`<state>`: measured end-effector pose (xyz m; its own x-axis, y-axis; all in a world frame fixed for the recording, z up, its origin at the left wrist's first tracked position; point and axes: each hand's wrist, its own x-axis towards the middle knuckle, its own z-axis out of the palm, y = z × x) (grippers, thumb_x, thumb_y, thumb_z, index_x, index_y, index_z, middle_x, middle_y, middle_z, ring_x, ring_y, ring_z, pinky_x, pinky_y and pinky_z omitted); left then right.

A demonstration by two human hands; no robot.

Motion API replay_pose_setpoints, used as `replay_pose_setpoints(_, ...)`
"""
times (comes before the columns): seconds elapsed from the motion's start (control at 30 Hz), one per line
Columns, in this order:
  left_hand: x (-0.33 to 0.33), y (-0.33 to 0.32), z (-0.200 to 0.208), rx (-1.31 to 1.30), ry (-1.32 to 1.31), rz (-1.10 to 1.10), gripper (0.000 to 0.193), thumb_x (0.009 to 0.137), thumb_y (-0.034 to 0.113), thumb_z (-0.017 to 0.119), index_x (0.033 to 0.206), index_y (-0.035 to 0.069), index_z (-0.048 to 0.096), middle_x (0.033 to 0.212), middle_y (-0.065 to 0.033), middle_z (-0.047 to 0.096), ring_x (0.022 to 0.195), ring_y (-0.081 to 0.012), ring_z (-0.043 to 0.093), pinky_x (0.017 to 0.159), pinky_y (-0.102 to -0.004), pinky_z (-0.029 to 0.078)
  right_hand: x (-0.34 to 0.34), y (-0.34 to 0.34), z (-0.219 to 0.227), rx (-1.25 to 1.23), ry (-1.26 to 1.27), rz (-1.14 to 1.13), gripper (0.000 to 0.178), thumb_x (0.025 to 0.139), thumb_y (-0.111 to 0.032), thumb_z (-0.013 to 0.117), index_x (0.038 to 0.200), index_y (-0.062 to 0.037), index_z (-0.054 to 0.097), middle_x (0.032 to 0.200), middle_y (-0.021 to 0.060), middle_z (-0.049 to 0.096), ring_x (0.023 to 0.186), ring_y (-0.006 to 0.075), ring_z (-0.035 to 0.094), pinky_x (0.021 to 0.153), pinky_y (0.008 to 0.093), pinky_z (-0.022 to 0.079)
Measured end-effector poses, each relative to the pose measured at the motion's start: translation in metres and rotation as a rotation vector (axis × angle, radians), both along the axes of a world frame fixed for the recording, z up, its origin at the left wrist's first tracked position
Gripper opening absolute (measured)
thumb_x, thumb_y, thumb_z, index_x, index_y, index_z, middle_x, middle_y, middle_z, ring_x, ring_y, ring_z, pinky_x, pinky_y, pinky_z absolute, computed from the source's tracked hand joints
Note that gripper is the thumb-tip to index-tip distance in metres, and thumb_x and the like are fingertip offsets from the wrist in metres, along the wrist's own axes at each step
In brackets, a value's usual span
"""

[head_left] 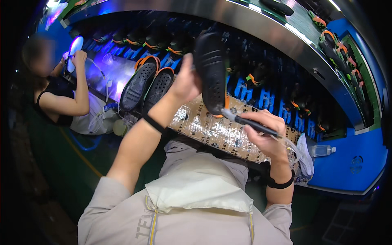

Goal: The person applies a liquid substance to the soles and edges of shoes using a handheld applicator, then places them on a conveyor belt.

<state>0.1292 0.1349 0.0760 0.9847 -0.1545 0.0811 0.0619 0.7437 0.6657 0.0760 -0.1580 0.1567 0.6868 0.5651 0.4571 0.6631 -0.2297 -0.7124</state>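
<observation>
My left hand (pixel 187 83) is closed on the side of a dark shoe sole (pixel 212 75), its face with holes and ridges turned up. The sole is held raised and nearly upright over the bench. In my right hand (pixel 266 132) is a glue brush (pixel 257 125) with a black handle and a thin clear tube running from it. The pale brush tip meets the sole's lower end; whether it touches is hard to tell. To the left of my left hand, two more dark soles (pixel 141 83) with orange rims lie side by side.
A bench top (pixel 228 136) covered in printed tape lies before me. Behind it, blue racks (pixel 245 87) carry several dark and orange shoe parts. A clear bottle (pixel 322 150) and a white shoe-shaped piece (pixel 304 157) are at right. A co-worker (pixel 61 85) sits at left, holding a glowing sole.
</observation>
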Motion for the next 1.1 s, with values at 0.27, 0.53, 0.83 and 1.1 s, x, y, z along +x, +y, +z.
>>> replay_pose_setpoints(0.27, -0.127, 0.022, -0.089, -0.407, 0.274, -0.443, 0.103, 0.103, 0.083, 0.029, 0.170, 0.004, 0.032, 0.156, -0.0371, 0.050, 0.143, -0.0562, 0.053, 0.120, -0.0705, 0.040, 0.002, -0.025, -0.074, 0.426, 0.595, -0.375, 0.019, 0.095, -0.003, 0.075, 0.114, 0.0009, 0.078, 0.091, -0.0016, 0.071, 0.077, 0.0044, 0.057, 0.070, 0.0216, 0.045)
replay_pose_setpoints(0.53, -0.123, -0.047, -0.124, -0.572, 0.463, -0.223, 0.082, 0.110, 0.063, 0.029, 0.160, 0.002, 0.047, 0.150, -0.0350, 0.057, 0.141, -0.0545, 0.055, 0.116, -0.0697, 0.046, 0.011, 0.023, -0.095, 0.249, 0.680, -0.325, 0.018, 0.094, -0.013, 0.077, 0.108, -0.0011, 0.080, 0.092, 0.0017, 0.074, 0.082, 0.0095, 0.063, 0.076, 0.0279, 0.052)
replay_pose_setpoints(0.83, -0.116, -0.069, -0.105, -0.370, 0.313, -0.246, 0.078, 0.102, 0.057, 0.039, 0.156, 0.002, 0.051, 0.147, -0.0248, 0.064, 0.134, -0.0429, 0.065, 0.117, -0.0565, 0.050, 0.029, 0.073, -0.085, 0.324, 0.292, -0.407, 0.022, 0.092, -0.013, 0.077, 0.111, -0.0005, 0.078, 0.096, 0.0136, 0.080, 0.088, 0.0211, 0.076, 0.080, 0.0361, 0.058)
replay_pose_setpoints(1.1, -0.105, -0.067, -0.112, -0.353, 0.286, -0.089, 0.073, 0.108, 0.054, 0.025, 0.148, 0.003, 0.060, 0.141, -0.0212, 0.069, 0.126, -0.0349, 0.069, 0.116, -0.0520, 0.052, -0.017, 0.044, -0.059, -0.238, 0.085, 0.024, 0.018, 0.087, -0.013, 0.076, 0.101, -0.0023, 0.079, 0.093, 0.0199, 0.078, 0.085, 0.0399, 0.075, 0.082, 0.0484, 0.059)
